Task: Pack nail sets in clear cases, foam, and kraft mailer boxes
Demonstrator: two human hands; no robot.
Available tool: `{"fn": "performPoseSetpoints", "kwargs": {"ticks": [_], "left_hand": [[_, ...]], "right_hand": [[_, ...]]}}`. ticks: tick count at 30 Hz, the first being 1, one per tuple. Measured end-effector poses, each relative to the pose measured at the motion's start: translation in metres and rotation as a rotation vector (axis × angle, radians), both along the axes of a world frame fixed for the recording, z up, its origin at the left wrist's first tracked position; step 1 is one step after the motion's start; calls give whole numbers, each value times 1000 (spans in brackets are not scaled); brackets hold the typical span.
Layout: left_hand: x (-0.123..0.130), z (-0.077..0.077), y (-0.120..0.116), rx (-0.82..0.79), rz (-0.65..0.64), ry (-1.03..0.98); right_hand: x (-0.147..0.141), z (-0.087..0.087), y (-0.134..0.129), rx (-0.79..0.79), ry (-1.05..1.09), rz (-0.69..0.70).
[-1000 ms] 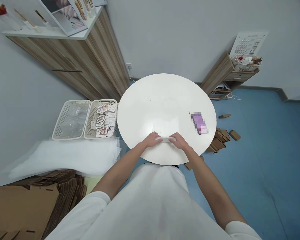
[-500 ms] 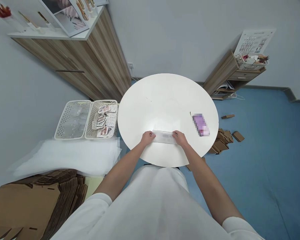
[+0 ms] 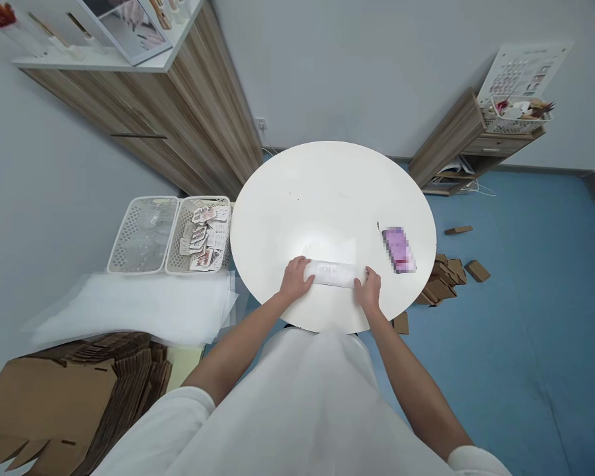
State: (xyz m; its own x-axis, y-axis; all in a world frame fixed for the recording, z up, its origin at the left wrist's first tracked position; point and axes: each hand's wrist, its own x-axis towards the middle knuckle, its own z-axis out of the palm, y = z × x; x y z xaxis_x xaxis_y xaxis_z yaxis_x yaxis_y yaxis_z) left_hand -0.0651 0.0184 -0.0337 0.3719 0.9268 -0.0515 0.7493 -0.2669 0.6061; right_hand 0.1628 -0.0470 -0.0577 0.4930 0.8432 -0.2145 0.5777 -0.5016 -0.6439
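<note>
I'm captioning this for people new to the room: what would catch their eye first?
Probably the white table in the middle, with a pale strip between the left hand and right hand near its front edge. Next, the pixelated purple item stands out on the table's right.

No legible text; print on cards [image 3: 217, 235] and poster [image 3: 523, 71] too small.

Plain white across the table [image 3: 327, 192] at centre, whitish on the strip [image 3: 333, 274], purple shading to pink in blocky squares on the oblong item [image 3: 399, 250] right of centre. Streaked grey-brown wood grain on the cabinet [image 3: 203, 119] at upper left, hole-dotted white on the baskets [image 3: 121, 250] below, plain brown on the lower-left cardboard stack [image 3: 54, 403], solid blue on the floor [image 3: 540, 277] at right.
</note>
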Motion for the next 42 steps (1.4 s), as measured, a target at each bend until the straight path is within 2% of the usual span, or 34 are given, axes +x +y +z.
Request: {"fn": "performPoseSetpoints", "kwargs": {"ticks": [3,5,7,9,13,17,19,26,31,36,38,42], "left_hand": [[14,4,-9,42,-286,43],[21,4,-12,42,-387,91],[24,2,-13,28,-417,145],[24,-1,-13,2,-427,185],[21,-3,-13,-33,-442,216],[21,-4,-14,-33,-444,230],[22,-4,-14,-29,-449,241],[23,-4,-14,-33,-459,267],[17,-3,-21,3,-389,222],[15,-3,-27,47,-469,284],[15,-3,-27,41,-456,300],[13,-2,-30,-2,-420,249]], "right_hand": [[-8,-5,-27,-10,192,-141],[-16,-7,-37,-90,353,-110],[-24,-5,-37,-173,468,-62],[-30,-2,-29,-202,500,-81],[-32,6,-2,-181,413,-179],[-24,10,18,-116,526,-265],[-20,12,27,-95,575,-261],[-32,24,53,-120,690,-55],[-47,23,59,-150,725,42],[-41,21,57,-164,683,93],[-37,21,52,-142,544,161],[-35,20,37,-86,116,418]]}}
